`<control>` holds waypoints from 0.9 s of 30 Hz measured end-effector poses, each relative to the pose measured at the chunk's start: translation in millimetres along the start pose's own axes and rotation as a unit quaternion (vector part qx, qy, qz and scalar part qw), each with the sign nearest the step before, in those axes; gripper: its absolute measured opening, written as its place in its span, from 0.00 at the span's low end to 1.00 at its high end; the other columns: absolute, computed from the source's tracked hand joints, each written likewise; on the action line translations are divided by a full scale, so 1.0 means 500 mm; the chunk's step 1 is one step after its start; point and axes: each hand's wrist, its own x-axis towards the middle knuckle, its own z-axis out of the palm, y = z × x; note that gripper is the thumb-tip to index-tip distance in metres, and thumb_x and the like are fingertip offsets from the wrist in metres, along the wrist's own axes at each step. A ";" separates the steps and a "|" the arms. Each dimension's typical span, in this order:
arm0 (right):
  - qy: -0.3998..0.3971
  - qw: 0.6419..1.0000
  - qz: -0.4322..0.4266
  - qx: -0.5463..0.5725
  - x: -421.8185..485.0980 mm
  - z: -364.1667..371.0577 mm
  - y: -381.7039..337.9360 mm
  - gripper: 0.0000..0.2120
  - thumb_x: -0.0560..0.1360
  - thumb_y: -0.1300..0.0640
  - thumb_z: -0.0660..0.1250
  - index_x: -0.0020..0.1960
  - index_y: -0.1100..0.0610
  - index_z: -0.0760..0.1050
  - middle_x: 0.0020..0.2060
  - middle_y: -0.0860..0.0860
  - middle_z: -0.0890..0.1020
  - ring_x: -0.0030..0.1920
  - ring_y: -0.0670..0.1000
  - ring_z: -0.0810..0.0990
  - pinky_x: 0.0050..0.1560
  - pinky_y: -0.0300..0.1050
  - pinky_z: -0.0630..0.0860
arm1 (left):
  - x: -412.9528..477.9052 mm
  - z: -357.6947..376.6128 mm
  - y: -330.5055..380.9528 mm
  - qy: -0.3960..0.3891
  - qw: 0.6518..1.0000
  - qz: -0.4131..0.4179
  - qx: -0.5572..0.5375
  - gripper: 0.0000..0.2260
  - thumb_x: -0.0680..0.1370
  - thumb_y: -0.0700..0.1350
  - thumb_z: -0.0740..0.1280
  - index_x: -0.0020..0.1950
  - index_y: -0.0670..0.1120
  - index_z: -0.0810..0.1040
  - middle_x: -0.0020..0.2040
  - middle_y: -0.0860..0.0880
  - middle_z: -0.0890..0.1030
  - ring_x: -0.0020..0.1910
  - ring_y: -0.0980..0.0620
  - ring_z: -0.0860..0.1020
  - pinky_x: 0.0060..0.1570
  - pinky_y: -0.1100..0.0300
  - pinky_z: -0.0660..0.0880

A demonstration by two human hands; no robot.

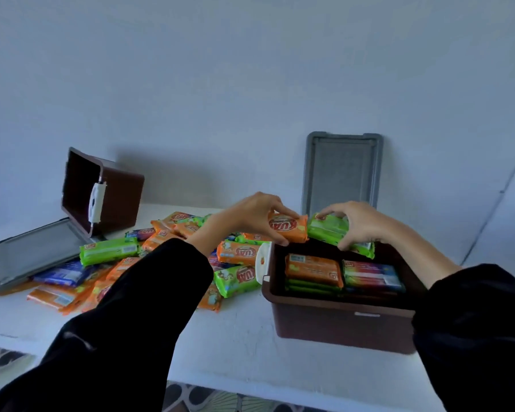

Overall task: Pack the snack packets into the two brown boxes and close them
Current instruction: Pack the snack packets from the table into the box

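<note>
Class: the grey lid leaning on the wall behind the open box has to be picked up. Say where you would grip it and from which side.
Probably the top rim, from above. The grey lid stands nearly upright against the wall, so its top edge is free; its lower edge is hidden behind the right hand and the brown box.

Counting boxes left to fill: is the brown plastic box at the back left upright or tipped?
Tipped on its side: the brown plastic box has its dark opening facing sideways, not up.
</note>
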 end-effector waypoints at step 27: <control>0.016 0.992 -0.018 -0.123 -0.023 0.136 0.217 0.34 0.65 0.55 0.74 0.68 0.46 0.65 0.60 0.52 0.66 0.62 0.53 0.65 0.53 0.49 0.73 | 0.124 0.206 0.104 -0.092 0.978 0.049 0.180 0.33 0.69 0.59 0.71 0.71 0.54 0.66 0.62 0.48 0.70 0.60 0.50 0.70 0.48 0.57 0.70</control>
